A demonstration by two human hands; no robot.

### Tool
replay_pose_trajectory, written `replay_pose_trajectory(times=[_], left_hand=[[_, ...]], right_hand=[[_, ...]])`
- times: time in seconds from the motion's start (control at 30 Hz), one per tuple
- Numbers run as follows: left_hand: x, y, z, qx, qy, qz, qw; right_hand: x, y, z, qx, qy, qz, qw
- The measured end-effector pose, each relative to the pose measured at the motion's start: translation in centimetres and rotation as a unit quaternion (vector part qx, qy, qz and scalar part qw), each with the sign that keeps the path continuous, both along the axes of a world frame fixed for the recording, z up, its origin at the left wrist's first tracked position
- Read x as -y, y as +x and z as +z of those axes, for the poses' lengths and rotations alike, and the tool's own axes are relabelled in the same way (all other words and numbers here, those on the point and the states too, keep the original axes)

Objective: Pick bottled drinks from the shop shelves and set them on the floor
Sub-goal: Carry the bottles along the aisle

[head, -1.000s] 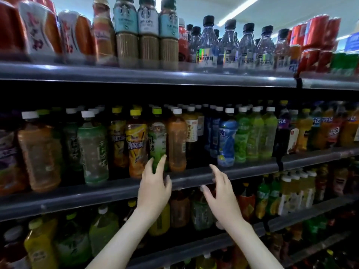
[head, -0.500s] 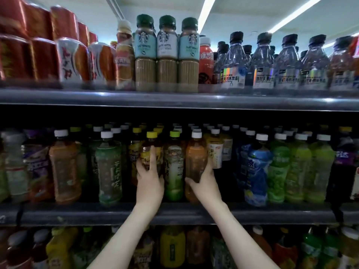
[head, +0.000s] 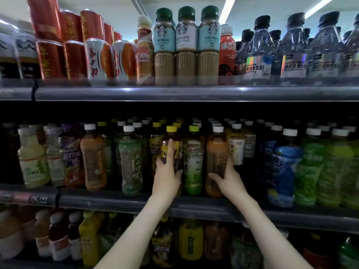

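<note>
Amber-orange liquid fills the white-capped orange bottle (head: 216, 152) that the right hand (head: 229, 183) grips low down, thumb laid across the front of the bottle and fingers (head: 231, 165) curled round its right side and out of sight behind it. This bottle stands upright in the front row of the middle shelf (head: 116, 199), its base down at the shelf's grey front rail; whether it is lifted clear of the shelf cannot be told. The left hand (head: 167, 177) holds the yellow-capped tea bottle (head: 172, 150), a dark drink with a yellow label, also upright in the front row: the index finger runs straight up the label, the thumb presses the right side, and the other fingers wrap the left side. The hand covers the bottle's lower part, so its base is hidden. Between the two held bottles, touching or just beside both, stands a green-capped bottle (head: 193, 164) with a pale green label. Left of the left hand are a white-capped green tea bottle (head: 130, 164) and another orange drink (head: 93, 158); well to the right stand a blue-labelled bottle (head: 281, 171) and several bright green bottles (head: 310, 171). On the top shelf (head: 174, 93) stand stacked red cans (head: 50, 35), three Starbucks coffee bottles (head: 186, 45) side by side, and black-capped water bottles (head: 256, 55). Below the forearms, the lower shelf holds more drinks, among them a yellow bottle (head: 190, 241).
</note>
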State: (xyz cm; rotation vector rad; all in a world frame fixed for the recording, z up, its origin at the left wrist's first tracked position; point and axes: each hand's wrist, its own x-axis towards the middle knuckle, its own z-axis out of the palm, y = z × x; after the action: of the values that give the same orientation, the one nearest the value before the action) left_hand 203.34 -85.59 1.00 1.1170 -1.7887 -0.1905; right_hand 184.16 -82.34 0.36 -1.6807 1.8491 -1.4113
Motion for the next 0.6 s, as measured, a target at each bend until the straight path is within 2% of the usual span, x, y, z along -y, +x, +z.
replay_pose_trajectory(times=[0.37, 0.43, 0.5, 0.6], left_hand=[[0.9, -1.2, -1.2, -0.025, -0.025, -0.017, 0.999], [1.1, -1.0, -1.5, -0.016, -0.034, -0.028, 0.999], [1.3, -0.6, -1.7, -0.001, -0.046, -0.036, 0.998], [1.3, 0.2, -1.7, 0.012, -0.050, -0.047, 0.998]], right_hand=[[-1.4, 1.5, -0.3, -0.054, 0.025, -0.084, 0.995], [-1.8, 2.4, -0.3, -0.100, -0.048, -0.131, 0.985], [-2.0, 3.7, 0.1, -0.191, -0.155, -0.178, 0.953], [-1.3, 6.1, 1.4, -0.286, -0.221, -0.166, 0.918]])
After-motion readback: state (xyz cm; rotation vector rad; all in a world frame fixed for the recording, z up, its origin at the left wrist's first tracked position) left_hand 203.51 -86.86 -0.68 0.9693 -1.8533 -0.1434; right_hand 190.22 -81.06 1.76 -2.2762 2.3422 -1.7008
